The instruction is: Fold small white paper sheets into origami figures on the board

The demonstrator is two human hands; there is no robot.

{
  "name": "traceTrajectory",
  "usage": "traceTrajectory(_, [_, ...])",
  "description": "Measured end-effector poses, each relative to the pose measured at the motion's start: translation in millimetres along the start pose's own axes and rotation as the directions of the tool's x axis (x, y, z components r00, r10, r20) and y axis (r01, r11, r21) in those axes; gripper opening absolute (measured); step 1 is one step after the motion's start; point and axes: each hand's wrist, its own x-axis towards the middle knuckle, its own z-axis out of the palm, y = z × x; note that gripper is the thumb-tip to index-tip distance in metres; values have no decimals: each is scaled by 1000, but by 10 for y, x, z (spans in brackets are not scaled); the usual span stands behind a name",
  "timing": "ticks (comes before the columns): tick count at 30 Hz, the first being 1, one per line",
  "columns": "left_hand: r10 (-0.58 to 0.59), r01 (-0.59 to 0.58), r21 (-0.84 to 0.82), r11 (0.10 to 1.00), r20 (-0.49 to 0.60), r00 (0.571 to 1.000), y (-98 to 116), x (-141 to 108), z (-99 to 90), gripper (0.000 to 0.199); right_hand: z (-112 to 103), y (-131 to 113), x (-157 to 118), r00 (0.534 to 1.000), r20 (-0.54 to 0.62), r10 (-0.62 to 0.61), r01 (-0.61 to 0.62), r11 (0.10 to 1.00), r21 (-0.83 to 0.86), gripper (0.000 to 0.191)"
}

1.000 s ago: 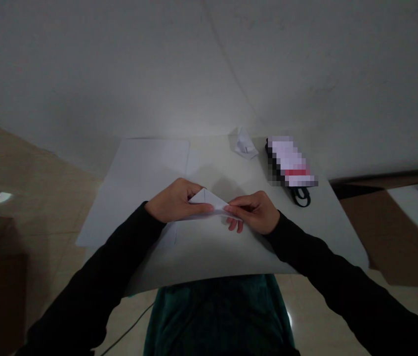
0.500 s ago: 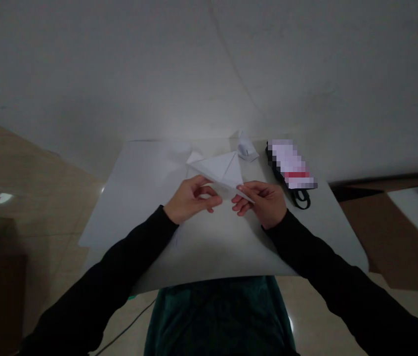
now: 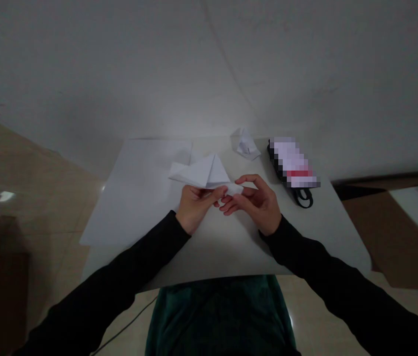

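Note:
A folded white paper (image 3: 197, 170) with creased triangular flaps is held up over the table's middle. My left hand (image 3: 198, 205) pinches its lower edge between thumb and fingers. At the paper's right end is my right hand (image 3: 257, 201), its thumb and fingers closed on the small right corner, the index finger raised and bent. Behind, near the wall, stands a smaller folded paper piece (image 3: 246, 144). Flat white sheets (image 3: 138, 188) lie on the left of the table.
The white table (image 3: 209, 257) meets a grey wall at the back. A pixelated, phone-like object (image 3: 292, 163) with a black strap lies at the right. Dark green cloth (image 3: 220, 316) is below the front edge, with a cable on the floor.
The folded paper has moved left and turned. My left hand, loosely curled at the paper's edge before, now pinches it. My right hand has shifted slightly and its index finger has lifted.

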Motion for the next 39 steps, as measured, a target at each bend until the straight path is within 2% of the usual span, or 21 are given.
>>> traceTrajectory(2, [17,-18,16,1000,17,1000,3,-2,-6,27,-4,7,10,998,-58,-12,10,999,-36,45])
traceTrajectory(5, [49,-49,76,996,9,999,63,16,-59,30,-30,12,21,996,-87,-35,31,999,-44,36])
traceTrajectory(9, [129,-121,145,982,-46,991,165,66,-149,35,-50,1,22,997,-42,-61,59,997,-52,28])
traceTrajectory(12, [107,-108,164,981,11,994,201,81,-168,40,-42,0,27,996,-15,-90,88,993,-79,26])
traceTrajectory(13, [100,-106,153,982,47,994,215,82,-176,46,-45,1,30,994,-19,-106,104,991,-84,26])
traceTrajectory(15, [148,-158,115,981,92,985,258,92,-226,73,-69,1,36,990,-41,-137,132,987,-96,26])
traceTrajectory(17, [281,-288,91,953,85,956,321,124,-348,102,-116,-7,39,984,-70,-165,156,980,-124,24])
traceTrajectory(18, [363,-369,101,924,68,929,352,150,-434,112,-143,-13,40,981,-86,-175,161,976,-143,22])
traceTrajectory(19, [404,-413,111,904,94,910,379,181,-528,114,-170,-21,40,979,-98,-180,163,973,-162,21])
traceTrajectory(20, [402,-422,128,897,157,902,398,212,-621,107,-193,-28,41,977,-107,-184,164,971,-176,20])
traceTrajectory(21, [384,-428,160,890,245,890,407,241,-705,91,-211,-34,42,975,-113,-192,170,969,-181,19])
traceTrajectory(22, [415,-483,202,852,303,858,406,263,-772,70,-223,-38,45,973,-112,-203,181,967,-178,19])
traceTrajectory(23, [396,-495,271,825,348,850,398,277,-816,47,-230,-39,47,971,-103,-214,195,966,-170,18])
traceTrajectory(24, [379,-501,304,810,380,844,386,282,-837,35,-231,-39,51,971,-88,-223,207,965,-162,18])
traceTrajectory(26, [317,-473,346,810,420,850,364,268,-821,24,-223,-36,56,975,-48,-219,209,965,-157,17])
traceTrajectory(29, [241,-423,357,833,454,858,371,231,-745,22,-210,-32,59,979,-8,-203,199,965,-169,17])
traceTrajectory(32, [212,-393,357,847,450,868,403,215,-702,19,-203,-31,61,979,-12,-204,198,962,-189,14])
traceTrajectory(34, [206,-358,345,867,407,890,399,217,-689,17,-195,-30,66,977,-54,-204,190,961,-200,14])
traceTrajectory(37, [237,-327,372,869,267,934,331,228,-668,16,-175,-28,78,957,-170,-234,194,956,-222,13])
traceTrajectory(39, [279,-326,426,844,169,945,276,238,-653,18,-168,-26,85,939,-229,-256,197,948,-250,13])
